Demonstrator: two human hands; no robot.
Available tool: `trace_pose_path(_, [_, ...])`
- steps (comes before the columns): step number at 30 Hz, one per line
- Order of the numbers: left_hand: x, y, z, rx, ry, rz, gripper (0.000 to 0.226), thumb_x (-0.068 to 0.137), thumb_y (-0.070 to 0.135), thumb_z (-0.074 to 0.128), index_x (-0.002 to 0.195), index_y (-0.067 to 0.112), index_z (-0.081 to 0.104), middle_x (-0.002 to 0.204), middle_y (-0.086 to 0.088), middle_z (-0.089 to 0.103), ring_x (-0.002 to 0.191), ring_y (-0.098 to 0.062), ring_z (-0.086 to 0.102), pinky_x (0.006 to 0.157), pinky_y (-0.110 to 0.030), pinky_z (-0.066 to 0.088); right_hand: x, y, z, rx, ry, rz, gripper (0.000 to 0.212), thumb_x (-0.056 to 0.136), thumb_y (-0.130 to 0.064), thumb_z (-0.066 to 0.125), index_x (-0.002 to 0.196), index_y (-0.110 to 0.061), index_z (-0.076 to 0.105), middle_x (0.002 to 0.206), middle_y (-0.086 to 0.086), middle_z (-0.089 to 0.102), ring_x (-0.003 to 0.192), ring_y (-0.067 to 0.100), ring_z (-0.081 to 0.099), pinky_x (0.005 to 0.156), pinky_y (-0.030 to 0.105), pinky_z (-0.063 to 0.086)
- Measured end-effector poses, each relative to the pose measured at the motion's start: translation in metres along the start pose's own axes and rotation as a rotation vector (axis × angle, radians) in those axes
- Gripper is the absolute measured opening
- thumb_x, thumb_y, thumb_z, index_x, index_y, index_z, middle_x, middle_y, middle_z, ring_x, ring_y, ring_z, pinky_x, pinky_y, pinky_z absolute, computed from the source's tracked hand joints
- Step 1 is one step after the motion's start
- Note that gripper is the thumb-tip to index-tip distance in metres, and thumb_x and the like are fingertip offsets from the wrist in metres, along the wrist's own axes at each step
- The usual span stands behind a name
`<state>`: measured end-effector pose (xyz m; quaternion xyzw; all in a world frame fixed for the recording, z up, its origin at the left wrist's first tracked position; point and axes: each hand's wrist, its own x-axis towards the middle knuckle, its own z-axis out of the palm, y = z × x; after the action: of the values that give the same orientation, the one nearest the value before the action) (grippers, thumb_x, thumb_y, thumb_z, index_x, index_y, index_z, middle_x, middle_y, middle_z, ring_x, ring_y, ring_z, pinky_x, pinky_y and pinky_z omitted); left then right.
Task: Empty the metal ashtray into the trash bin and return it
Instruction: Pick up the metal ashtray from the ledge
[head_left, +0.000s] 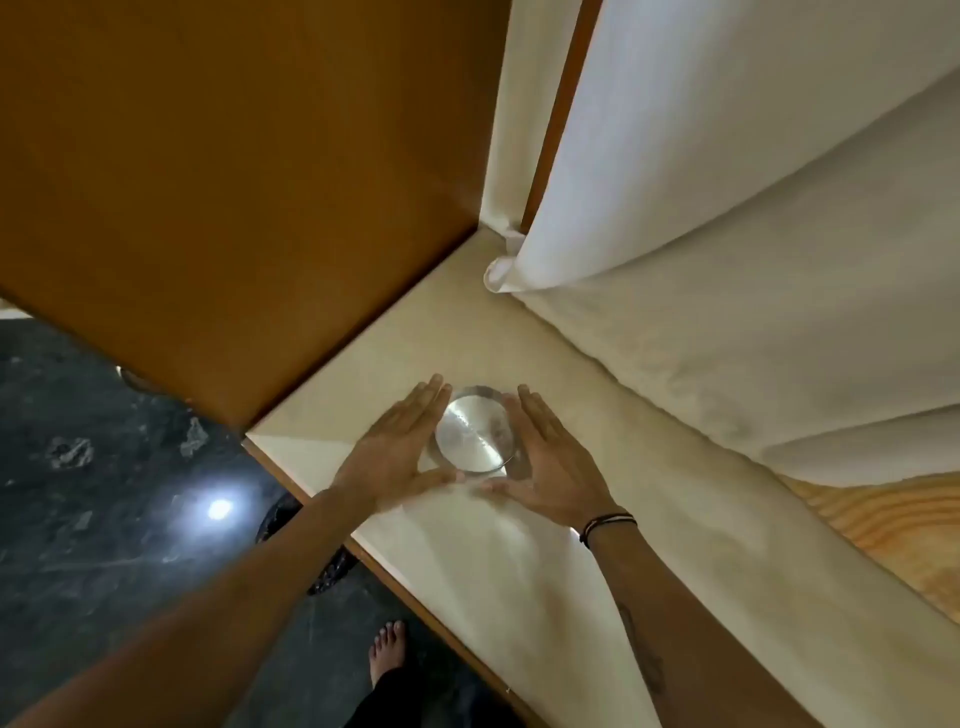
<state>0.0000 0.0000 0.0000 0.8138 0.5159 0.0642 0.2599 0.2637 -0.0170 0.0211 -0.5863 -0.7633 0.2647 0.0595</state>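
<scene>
A round shiny metal ashtray (475, 434) sits on the cream tabletop (545, 571), near its left corner. My left hand (400, 447) lies flat along the ashtray's left side, fingers straight and together. My right hand (545, 457) lies along its right side in the same way, a dark band on the wrist. Both thumbs point inward in front of the ashtray, nearly meeting. Neither hand has closed around it; whether the palms touch its rim I cannot tell. The ashtray's inside looks bare and reflective. No trash bin is in view.
A brown wooden panel (234, 182) rises behind the table on the left. White curtain fabric (727, 234) hangs at the right and drapes onto the table. Dark stone floor (104, 493) lies left of the table edge, with my bare foot (387, 649) and a dark object (280, 514) below.
</scene>
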Motion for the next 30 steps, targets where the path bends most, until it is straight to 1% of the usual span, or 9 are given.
trace_pose_path(3, [0.008,-0.003,0.009,-0.123,-0.033,0.004,0.119,0.091,0.074,0.066,0.176,0.028,-0.003,0.184,0.018,-0.014,0.171,-0.007,0.006,0.129,-0.036,0.038,0.007,0.001,0.008,0.040,-0.004,0.047,0.127,0.083,-0.079,0.075,0.176,-0.029,0.005,0.186,-0.007,0.010,0.171,0.012,0.015,0.124,0.036,0.042])
trace_pose_path(6, [0.011,-0.001,0.018,-0.210,0.038,-0.019,0.116,0.089,0.060,0.077,0.176,0.024,0.010,0.185,0.019,-0.002,0.167,-0.011,0.026,0.120,-0.037,0.051,0.009,-0.004,0.017,0.050,0.040,0.096,0.124,0.086,-0.071,0.079,0.176,-0.024,0.008,0.184,-0.005,0.018,0.168,0.016,0.027,0.117,0.036,0.049])
trace_pose_path(10, [0.015,-0.002,0.021,-0.354,0.062,-0.085,0.118,0.082,0.038,0.093,0.174,0.019,0.022,0.183,0.011,0.020,0.164,-0.015,0.034,0.125,-0.025,0.036,0.012,-0.010,0.023,0.107,0.067,0.159,0.126,0.083,-0.063,0.087,0.176,-0.025,0.010,0.183,-0.007,0.021,0.160,0.019,0.042,0.113,0.035,0.052])
trace_pose_path(12, [0.014,-0.001,0.019,-0.430,0.072,-0.116,0.117,0.078,0.030,0.097,0.173,0.020,0.029,0.180,0.006,0.033,0.163,-0.017,0.038,0.126,-0.022,0.032,0.011,-0.015,0.027,0.173,0.077,0.194,0.128,0.079,-0.060,0.092,0.175,-0.028,0.014,0.179,-0.007,0.032,0.152,0.019,0.053,0.111,0.031,0.053])
trace_pose_path(16, [0.007,-0.001,0.013,-0.534,0.110,-0.166,0.114,0.070,0.023,0.102,0.167,0.017,0.041,0.170,0.003,0.049,0.157,-0.019,0.047,0.125,-0.024,0.036,0.008,-0.024,0.029,0.296,0.110,0.208,0.125,0.073,-0.056,0.098,0.172,-0.030,0.025,0.169,-0.007,0.047,0.146,0.014,0.055,0.113,0.024,0.048])
trace_pose_path(20, [-0.012,0.001,0.002,-0.623,0.124,-0.149,0.110,0.065,0.024,0.104,0.161,0.019,0.052,0.158,0.012,0.057,0.145,-0.016,0.059,0.122,-0.033,0.050,-0.001,-0.034,0.031,0.384,0.139,0.177,0.118,0.074,-0.053,0.098,0.169,-0.026,0.034,0.167,-0.006,0.050,0.150,0.014,0.052,0.123,0.035,0.049])
trace_pose_path(24, [-0.040,0.005,-0.010,-0.739,0.167,-0.191,0.106,0.061,0.026,0.102,0.157,0.025,0.058,0.160,0.010,0.061,0.147,-0.009,0.059,0.125,-0.038,0.048,-0.013,-0.047,0.030,0.518,0.135,0.159,0.118,0.068,-0.039,0.104,0.166,-0.020,0.042,0.159,-0.017,0.049,0.147,0.006,0.049,0.126,0.035,0.045])
trace_pose_path(27, [-0.070,0.008,-0.013,-0.821,0.185,-0.261,0.099,0.062,0.019,0.103,0.149,0.038,0.061,0.152,0.014,0.067,0.141,0.000,0.061,0.123,-0.026,0.047,-0.025,-0.060,0.040,0.603,0.100,0.160,0.118,0.065,-0.036,0.104,0.166,-0.019,0.045,0.161,-0.015,0.055,0.151,0.008,0.051,0.128,0.041,0.046])
trace_pose_path(30, [-0.097,0.000,-0.012,-0.887,0.211,-0.304,0.099,0.065,-0.001,0.101,0.152,0.023,0.061,0.141,0.021,0.070,0.132,0.011,0.064,0.118,-0.015,0.047,-0.037,-0.076,0.052,0.717,0.079,0.146,0.112,0.067,-0.035,0.100,0.165,-0.023,0.047,0.148,-0.035,0.056,0.148,0.001,0.054,0.127,0.036,0.046])
